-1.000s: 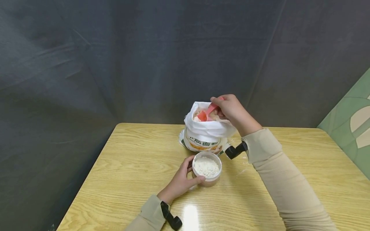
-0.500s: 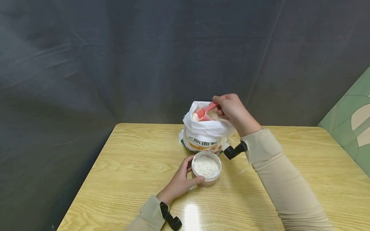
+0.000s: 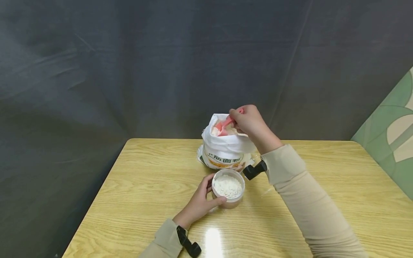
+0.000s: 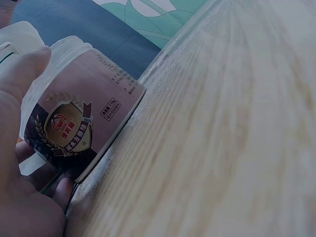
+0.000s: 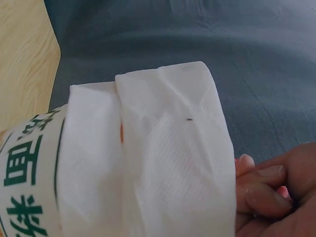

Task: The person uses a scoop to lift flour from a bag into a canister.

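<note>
A white flour sack [image 3: 226,145] with its top folded down stands open at the table's back edge. My right hand [image 3: 251,122] holds the handle of a pink scoop [image 3: 222,126] over the sack's mouth. The scoop's bowl is down inside, among pale flour. In the right wrist view the folded sack rim [image 5: 168,128] hides the scoop's bowl, and my fingers [image 5: 269,200] show curled beside it. My left hand [image 3: 200,202] grips a small round plastic tub [image 3: 233,204] with thumb and fingers around its side. White flour [image 3: 227,186] fills much of the tub, which rests on the table.
The wooden table [image 3: 155,179] carries a little spilled flour [image 3: 267,191] right of the tub. A dark cloth [image 3: 193,64] hangs behind and to the left. At the far right is a green patterned panel [image 3: 393,143].
The right hand shifts slightly right, then back left, with the scoop's bowl staying within the sack's mouth. The left hand keeps its hold on the tub. The whole view drifts a little.
</note>
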The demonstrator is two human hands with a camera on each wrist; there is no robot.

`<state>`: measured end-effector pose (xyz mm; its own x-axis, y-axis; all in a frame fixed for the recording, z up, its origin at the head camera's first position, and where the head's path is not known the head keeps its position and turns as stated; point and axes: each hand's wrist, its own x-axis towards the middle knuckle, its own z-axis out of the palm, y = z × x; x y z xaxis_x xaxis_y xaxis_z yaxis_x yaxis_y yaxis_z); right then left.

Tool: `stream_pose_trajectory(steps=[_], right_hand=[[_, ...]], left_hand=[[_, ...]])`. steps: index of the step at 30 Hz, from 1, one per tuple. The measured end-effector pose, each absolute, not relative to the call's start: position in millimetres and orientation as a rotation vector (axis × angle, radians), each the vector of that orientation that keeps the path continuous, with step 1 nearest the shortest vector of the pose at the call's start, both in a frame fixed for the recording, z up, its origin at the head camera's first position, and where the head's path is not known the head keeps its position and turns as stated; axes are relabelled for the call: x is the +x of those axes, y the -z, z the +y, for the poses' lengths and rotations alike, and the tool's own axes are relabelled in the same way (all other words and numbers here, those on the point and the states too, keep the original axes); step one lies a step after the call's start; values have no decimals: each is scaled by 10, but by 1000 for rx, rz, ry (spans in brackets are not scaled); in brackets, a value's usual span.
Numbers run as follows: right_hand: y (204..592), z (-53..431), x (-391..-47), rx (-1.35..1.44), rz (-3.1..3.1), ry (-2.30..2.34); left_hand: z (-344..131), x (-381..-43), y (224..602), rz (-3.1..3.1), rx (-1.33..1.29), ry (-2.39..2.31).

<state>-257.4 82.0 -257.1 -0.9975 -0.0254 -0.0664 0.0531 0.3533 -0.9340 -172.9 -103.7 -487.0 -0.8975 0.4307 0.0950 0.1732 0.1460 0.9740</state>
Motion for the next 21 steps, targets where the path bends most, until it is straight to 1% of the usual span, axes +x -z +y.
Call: stream_pose_trajectory(steps=[7, 21], right_hand=[[2576, 795, -2572, 34, 2512, 1742], [2575, 955, -2508, 75, 2340, 1955]], left_hand=[[-1058, -1733, 4887, 2213, 595, -1846], [-1036, -1733, 4876, 2223, 637, -1833]])
